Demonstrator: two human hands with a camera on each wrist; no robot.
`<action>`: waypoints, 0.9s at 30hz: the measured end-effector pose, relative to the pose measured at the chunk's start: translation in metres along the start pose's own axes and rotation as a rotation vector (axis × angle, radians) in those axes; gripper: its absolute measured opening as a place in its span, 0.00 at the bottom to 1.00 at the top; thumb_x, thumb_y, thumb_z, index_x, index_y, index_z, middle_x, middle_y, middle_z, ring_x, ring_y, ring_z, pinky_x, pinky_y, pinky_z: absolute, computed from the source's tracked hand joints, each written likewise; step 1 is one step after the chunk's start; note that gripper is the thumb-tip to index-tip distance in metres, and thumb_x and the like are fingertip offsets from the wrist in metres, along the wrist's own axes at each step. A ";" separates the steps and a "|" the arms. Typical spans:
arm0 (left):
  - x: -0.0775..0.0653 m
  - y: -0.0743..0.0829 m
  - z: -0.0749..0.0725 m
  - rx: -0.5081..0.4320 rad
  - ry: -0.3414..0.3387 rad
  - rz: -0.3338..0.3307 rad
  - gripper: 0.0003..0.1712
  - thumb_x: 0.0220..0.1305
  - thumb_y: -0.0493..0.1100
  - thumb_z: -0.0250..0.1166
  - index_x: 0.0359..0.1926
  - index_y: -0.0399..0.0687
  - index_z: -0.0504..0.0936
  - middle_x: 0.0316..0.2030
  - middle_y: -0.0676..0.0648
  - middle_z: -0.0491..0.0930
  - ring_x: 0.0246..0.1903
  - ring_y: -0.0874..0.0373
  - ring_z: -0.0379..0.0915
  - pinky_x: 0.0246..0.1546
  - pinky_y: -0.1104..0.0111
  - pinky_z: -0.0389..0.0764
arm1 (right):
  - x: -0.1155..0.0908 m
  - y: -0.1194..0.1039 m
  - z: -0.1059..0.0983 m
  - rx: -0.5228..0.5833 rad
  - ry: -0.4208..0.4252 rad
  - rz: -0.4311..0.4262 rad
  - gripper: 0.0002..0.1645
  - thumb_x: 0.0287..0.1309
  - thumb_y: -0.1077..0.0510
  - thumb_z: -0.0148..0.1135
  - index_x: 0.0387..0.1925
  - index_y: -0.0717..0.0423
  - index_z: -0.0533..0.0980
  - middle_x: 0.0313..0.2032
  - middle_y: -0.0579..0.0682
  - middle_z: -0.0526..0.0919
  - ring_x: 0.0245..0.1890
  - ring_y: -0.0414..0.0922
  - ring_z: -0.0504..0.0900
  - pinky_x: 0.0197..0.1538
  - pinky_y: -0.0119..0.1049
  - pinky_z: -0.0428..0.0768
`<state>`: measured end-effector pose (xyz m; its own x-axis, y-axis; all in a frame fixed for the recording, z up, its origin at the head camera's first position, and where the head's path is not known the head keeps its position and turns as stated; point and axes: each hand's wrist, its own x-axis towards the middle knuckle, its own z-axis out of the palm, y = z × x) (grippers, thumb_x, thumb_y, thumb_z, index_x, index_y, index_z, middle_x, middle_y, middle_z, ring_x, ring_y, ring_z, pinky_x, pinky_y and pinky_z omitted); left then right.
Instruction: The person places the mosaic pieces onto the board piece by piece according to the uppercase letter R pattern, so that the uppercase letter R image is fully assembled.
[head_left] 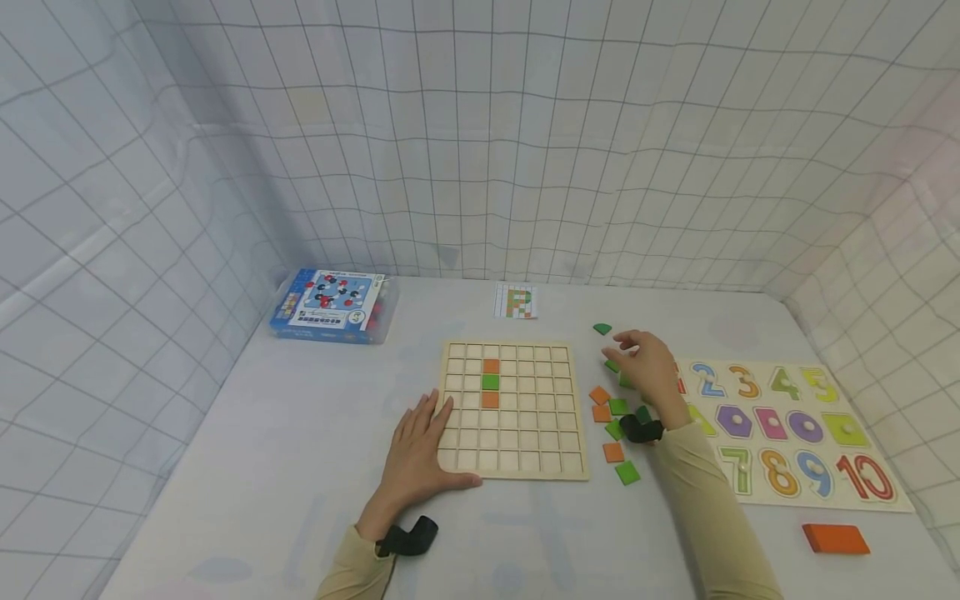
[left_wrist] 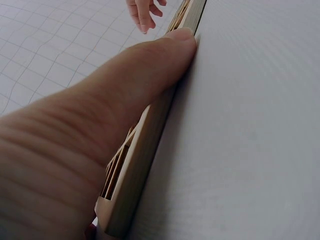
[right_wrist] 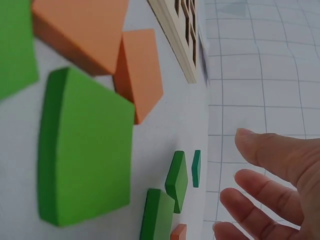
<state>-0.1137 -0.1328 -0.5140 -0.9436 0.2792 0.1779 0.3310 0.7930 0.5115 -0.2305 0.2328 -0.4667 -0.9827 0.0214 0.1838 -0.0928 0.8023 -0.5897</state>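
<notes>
Square wooden grid board (head_left: 527, 418), part-filled, with two hands in attendance.
Board: flat on the white tabletop, centre; third column from left bears, far to near, orange square tile (head_left: 491, 366), green square tile (head_left: 491, 382), second orange square tile (head_left: 490, 399). Left hand (head_left: 415, 454): fingers spread at the board's left edge, thumb on its near edge, gripping nothing. Right hand (head_left: 649, 365): raised over loose orange and green tiles (head_left: 613, 452) just right of the board, fingers lightly bent, thumb and fingertips apart, holding nothing. Also: dark green quarter-round piece (head_left: 602, 329), beyond that hand; pattern card (head_left: 516, 302), behind the board; boxed molecule kit (head_left: 333, 304), far left; number puzzle (head_left: 763, 401), right; orange block (head_left: 836, 538), near right.
</notes>
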 end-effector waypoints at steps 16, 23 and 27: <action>0.000 0.000 -0.001 -0.003 -0.011 -0.008 0.70 0.32 0.72 0.73 0.72 0.42 0.55 0.72 0.38 0.48 0.71 0.45 0.38 0.67 0.49 0.44 | -0.002 0.005 -0.004 -0.067 -0.112 0.096 0.24 0.56 0.48 0.65 0.47 0.63 0.78 0.41 0.60 0.81 0.39 0.54 0.78 0.35 0.42 0.74; 0.000 -0.001 0.000 -0.007 -0.017 -0.014 0.71 0.31 0.72 0.73 0.73 0.43 0.55 0.72 0.39 0.46 0.71 0.46 0.37 0.67 0.50 0.43 | -0.002 0.005 -0.003 -0.103 -0.145 0.111 0.24 0.56 0.48 0.66 0.45 0.63 0.79 0.40 0.59 0.82 0.38 0.53 0.78 0.36 0.44 0.74; 0.000 -0.001 0.000 -0.008 -0.015 -0.014 0.71 0.31 0.72 0.73 0.72 0.43 0.55 0.72 0.39 0.47 0.71 0.45 0.37 0.67 0.50 0.44 | -0.001 0.005 -0.003 -0.118 -0.159 0.133 0.23 0.55 0.48 0.67 0.44 0.63 0.80 0.39 0.57 0.82 0.37 0.52 0.78 0.35 0.44 0.74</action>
<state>-0.1143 -0.1336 -0.5148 -0.9479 0.2764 0.1585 0.3181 0.7927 0.5201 -0.2292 0.2385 -0.4672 -0.9988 0.0445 -0.0211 0.0491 0.8630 -0.5028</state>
